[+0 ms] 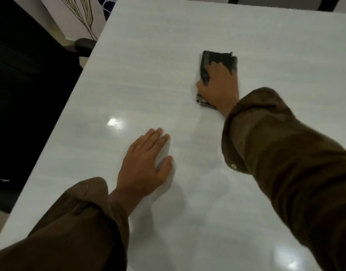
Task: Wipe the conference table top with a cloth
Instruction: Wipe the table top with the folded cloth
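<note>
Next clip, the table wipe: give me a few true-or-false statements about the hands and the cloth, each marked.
1. The right hand presses a dark cloth onto the table. True.
2. The left hand holds a second cloth. False: it lies flat and bare on the table.
3. The cloth is white. False: it is dark, near black.
4. Both sleeves are brown. True.

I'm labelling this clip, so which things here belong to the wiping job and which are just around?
Part of the job:
cloth
table
right hand, pressing the cloth
left hand, flat on the table

Just around:
chair
wall panel with leaf drawings
</note>
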